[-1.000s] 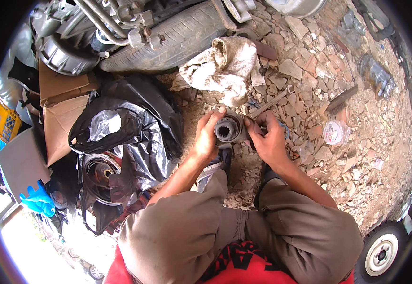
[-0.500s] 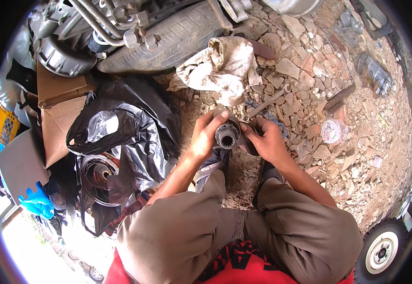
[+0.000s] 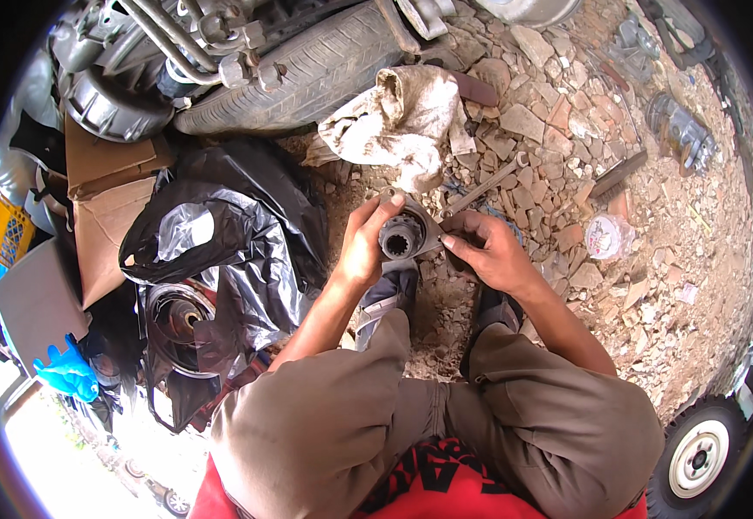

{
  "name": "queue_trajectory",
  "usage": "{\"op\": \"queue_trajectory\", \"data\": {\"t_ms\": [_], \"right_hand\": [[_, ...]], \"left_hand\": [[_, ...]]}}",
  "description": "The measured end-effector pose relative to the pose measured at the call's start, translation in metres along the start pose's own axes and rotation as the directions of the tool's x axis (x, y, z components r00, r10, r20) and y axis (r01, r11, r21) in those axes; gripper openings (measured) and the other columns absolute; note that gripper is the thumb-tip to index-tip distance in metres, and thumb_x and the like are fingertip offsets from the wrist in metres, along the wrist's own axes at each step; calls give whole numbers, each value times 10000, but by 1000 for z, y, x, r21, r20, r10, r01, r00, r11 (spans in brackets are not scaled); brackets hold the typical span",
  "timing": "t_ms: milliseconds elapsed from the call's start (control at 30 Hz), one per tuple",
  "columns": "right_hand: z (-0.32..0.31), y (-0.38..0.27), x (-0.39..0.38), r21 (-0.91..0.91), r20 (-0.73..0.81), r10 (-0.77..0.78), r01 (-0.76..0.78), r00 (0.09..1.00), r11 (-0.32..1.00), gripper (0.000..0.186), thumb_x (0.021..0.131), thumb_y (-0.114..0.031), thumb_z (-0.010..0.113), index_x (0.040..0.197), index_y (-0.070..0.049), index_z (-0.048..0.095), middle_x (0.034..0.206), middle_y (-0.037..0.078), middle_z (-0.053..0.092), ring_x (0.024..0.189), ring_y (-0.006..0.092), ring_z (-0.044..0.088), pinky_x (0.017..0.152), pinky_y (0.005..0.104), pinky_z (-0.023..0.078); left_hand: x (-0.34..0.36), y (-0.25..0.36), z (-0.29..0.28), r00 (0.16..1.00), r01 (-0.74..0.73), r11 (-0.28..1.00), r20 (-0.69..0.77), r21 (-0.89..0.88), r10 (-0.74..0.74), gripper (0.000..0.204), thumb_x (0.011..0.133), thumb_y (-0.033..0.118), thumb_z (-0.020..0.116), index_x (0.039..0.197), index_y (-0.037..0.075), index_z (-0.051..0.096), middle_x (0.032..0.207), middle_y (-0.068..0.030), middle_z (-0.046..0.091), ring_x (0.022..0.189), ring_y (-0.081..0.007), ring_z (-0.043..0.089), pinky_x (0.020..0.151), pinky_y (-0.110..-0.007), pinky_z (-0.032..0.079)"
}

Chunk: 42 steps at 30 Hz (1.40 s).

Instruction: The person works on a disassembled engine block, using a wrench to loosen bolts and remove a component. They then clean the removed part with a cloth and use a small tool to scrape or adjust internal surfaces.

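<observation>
My left hand [image 3: 363, 246] is closed around a greasy metal flange with a splined hole [image 3: 402, 240], thumb over its top edge. The toothed bore faces up toward me, and a flat corner of the plate points right. At that corner my right hand [image 3: 487, 251] is closed, thumb and fingers pinching a thin dark sheet [image 3: 456, 263], mostly hidden by the fingers. I cannot tell whether the sheet touches the flange. Both hands are above the ground between my knees.
Beyond my hands lie a dirty white rag [image 3: 398, 121] and a combination wrench [image 3: 489, 186]. A tyre [image 3: 307, 73] is at the back. A black plastic bag [image 3: 264, 216] and cardboard box [image 3: 113, 199] stand left. Right, on rubble, are a brush [image 3: 618, 176] and a clear plastic tub [image 3: 608, 238].
The flange has tilted and shifted slightly left in my left hand, showing more of its plate face. My right hand stays close beside its right side.
</observation>
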State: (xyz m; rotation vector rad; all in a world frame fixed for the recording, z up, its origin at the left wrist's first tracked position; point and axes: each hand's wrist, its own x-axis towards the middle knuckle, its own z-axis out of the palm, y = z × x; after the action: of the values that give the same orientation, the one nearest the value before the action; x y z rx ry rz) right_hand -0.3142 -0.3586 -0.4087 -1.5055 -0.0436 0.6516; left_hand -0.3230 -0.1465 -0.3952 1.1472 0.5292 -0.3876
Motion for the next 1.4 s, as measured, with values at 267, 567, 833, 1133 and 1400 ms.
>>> {"op": "queue_trajectory", "data": {"t_ms": [267,567,833,1133,1400], "right_hand": [[-1,-2,1,-314,-58,159,-169,986,934,235,928,-190,691,946,44,682,801,122,695,720,148,621,666,329,495],[-3,-12,2,-416,-44,190,-191,981,889,230,927,-183,690,979,41,677,832,112,701,744,150,624,685,327,501],[-4,-4,-2,-240,-16,173,-172,985,955,244,922,-197,697,936,46,673,763,125,678,703,155,620,657,333,496],[-4,9,-2,-125,48,43,-37,998,991,247,955,-205,678,929,40,653,746,65,640,628,110,569,563,302,456],[-41,15,5,-440,295,102,40,950,897,258,939,-205,695,982,36,614,832,106,668,776,175,639,707,340,501]], "left_hand": [[-3,-4,7,999,47,998,-8,52,-47,401,944,359,650,1032,-31,629,905,-86,672,811,-137,630,721,-273,508],[-5,-6,12,997,75,996,-28,39,-74,419,946,366,645,1040,-42,629,900,-90,672,802,-143,629,727,-284,511],[-2,-2,7,997,61,996,36,61,-63,414,948,341,647,1065,-56,630,935,-94,674,832,-144,624,736,-287,508],[1,-6,2,997,68,995,36,69,-71,424,942,360,646,1033,-55,637,916,-91,676,807,-140,635,720,-282,511],[-1,-12,6,998,58,992,25,109,-61,408,934,370,661,991,-35,642,909,-96,673,801,-149,639,712,-287,517]]}}
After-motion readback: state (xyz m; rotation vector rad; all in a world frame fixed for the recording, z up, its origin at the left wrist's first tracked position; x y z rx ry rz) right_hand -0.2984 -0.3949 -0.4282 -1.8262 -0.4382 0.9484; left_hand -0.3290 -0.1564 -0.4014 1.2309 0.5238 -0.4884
